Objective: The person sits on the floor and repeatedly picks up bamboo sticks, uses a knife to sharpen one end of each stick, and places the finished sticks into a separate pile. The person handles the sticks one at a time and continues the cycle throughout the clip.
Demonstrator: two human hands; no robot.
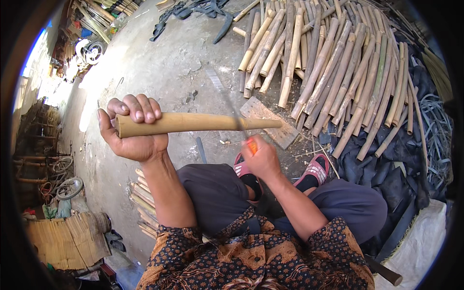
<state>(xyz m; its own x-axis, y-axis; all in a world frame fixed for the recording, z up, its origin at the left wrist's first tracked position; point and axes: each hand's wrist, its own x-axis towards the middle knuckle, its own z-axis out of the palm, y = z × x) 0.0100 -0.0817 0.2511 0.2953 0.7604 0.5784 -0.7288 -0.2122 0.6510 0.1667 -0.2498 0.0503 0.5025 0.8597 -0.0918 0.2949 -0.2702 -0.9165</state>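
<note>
My left hand is wrapped round the thick near end of a tan bamboo pole, thumb underneath and fingers over the top. The pole slants away to the right, its thinner end over a small wooden board strewn with pale shavings or dust. In my right hand, closed in a fist, is the orange handle of a long, thin grey blade. Motion blurs the blade, so I cannot tell whether it is a saw or a knife. It crosses the pole near its thinner end; whether it touches is unclear.
A big heap of cut bamboo poles lies at the far right, with dark rubber-like sheets beside it. More bamboo pieces lie left of my knee. Dark strips lie on the concrete floor. A dark handle shows at lower right.
</note>
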